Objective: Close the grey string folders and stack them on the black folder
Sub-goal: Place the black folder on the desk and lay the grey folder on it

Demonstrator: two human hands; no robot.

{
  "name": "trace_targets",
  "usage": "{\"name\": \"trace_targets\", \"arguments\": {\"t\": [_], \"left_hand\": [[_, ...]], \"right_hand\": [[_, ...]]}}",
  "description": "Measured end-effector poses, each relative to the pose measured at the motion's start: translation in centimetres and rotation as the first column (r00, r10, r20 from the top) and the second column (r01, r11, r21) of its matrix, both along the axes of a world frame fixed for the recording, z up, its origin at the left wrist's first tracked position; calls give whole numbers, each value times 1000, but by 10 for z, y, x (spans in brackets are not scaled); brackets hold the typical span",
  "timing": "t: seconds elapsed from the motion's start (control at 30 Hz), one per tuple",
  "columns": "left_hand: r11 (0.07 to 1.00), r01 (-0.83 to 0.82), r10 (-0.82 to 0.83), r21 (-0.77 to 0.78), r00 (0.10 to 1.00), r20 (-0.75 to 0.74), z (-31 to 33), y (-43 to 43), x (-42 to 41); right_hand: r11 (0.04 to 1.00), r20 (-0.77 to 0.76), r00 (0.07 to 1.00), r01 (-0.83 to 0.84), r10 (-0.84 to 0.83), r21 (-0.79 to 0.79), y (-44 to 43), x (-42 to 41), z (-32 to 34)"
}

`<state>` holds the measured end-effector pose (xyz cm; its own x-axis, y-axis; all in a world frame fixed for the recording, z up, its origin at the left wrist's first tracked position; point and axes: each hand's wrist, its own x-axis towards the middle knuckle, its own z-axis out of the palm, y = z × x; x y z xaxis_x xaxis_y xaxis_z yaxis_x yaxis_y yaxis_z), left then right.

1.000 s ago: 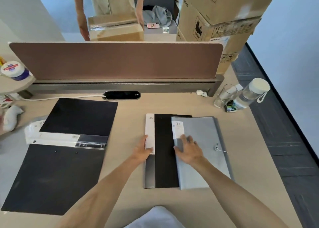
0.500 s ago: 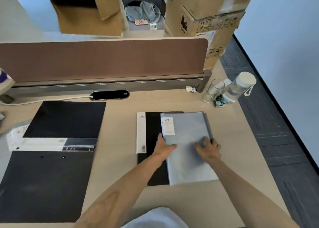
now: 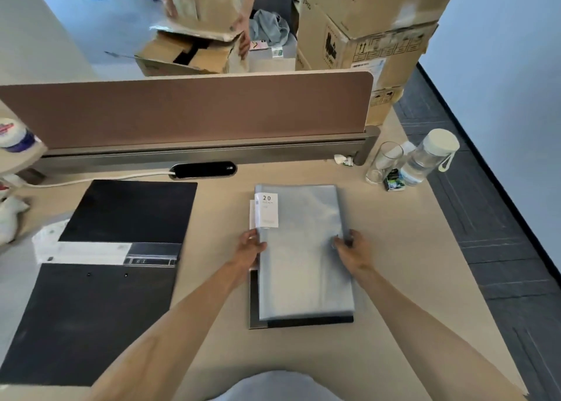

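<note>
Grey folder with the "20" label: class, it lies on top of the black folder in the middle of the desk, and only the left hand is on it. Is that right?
Not quite. In the head view both hands are on the grey folder: the left hand at its left edge, the right hand at its right edge. It does lie on the black folder, mid-desk.

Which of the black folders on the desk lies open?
The large black folder on the left lies open, both covers spread flat. The other black folder, in the middle, is closed under the grey folder, only its edges showing.
</note>
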<state>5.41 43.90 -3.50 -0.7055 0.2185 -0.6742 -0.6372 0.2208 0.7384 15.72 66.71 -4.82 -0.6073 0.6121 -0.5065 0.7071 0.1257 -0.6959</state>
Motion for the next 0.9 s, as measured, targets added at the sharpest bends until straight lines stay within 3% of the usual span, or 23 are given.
{"name": "trace_targets", "arguments": {"t": [0.1,0.2,0.3,0.9], "left_hand": [[990,58,-73,-125,990,-119,-6,-16,-3],[946,174,-213,-275,969,-121,-7,-24,2],[927,270,-297,-262,952,-69,-7,-20,11],[842,453,-496,-292,864,-90,-3,-7,19]], "right_hand": [[997,34,997,-66,64,41,-12,-13,-12],[981,208,969,-157,131,111,-23,-14,-15],[974,277,952,-174,129,146,-28,-9,-14],[977,215,970,-147,113,153,-2,26,-1]]}}
